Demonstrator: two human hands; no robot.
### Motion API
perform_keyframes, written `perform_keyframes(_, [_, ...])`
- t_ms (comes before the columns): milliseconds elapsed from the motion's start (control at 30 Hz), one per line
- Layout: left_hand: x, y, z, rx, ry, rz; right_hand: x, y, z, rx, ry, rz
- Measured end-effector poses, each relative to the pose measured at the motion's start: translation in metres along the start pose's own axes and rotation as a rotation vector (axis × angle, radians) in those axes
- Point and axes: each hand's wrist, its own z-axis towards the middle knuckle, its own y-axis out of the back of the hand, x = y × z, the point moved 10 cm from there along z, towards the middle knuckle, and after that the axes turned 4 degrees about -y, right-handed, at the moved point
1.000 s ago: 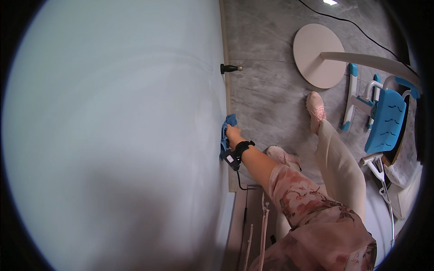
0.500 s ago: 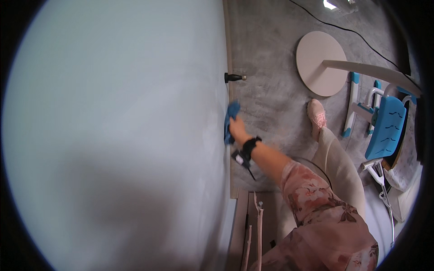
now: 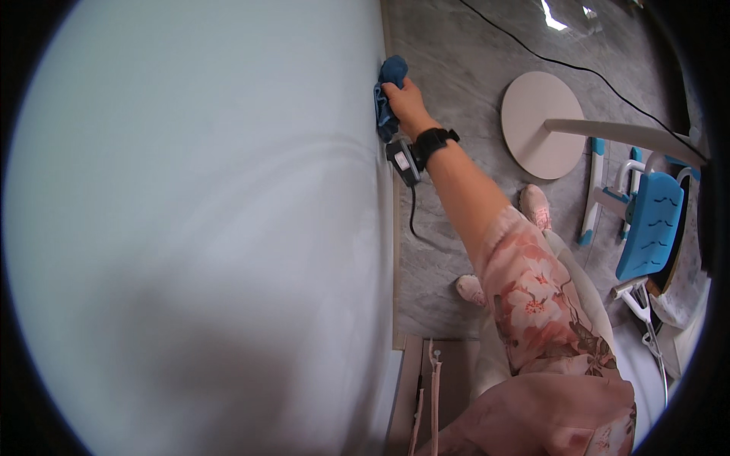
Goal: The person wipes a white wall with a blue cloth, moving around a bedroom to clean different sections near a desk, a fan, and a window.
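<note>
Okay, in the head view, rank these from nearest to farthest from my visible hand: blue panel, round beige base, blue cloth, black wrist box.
From the visible hand:
1. Blue cloth: clutched in it.
2. Black wrist box: just below it in the picture.
3. Round beige base: off to the right.
4. Blue panel: farther right and lower.

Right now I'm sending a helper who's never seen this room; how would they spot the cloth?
Find the big pale surface filling the picture's left side, and follow its right edge up toward the top. There a bare hand holds the cloth beside that edge. It is blue and crumpled, darker than the stiff blue panel at far right.
</note>
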Motion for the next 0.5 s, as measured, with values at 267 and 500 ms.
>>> perform_keyframes(267, [0.003, 0.002, 0.002, -0.007, 0.001, 0.019, -0.085, 0.025, 0.024, 0.189, -0.117, -1.209])
perform_keyframes(500, [0.001, 0.0, 0.007, -0.023, 0.008, 0.019, -0.03, 0.038, 0.042, -0.112, -0.362, -0.228])
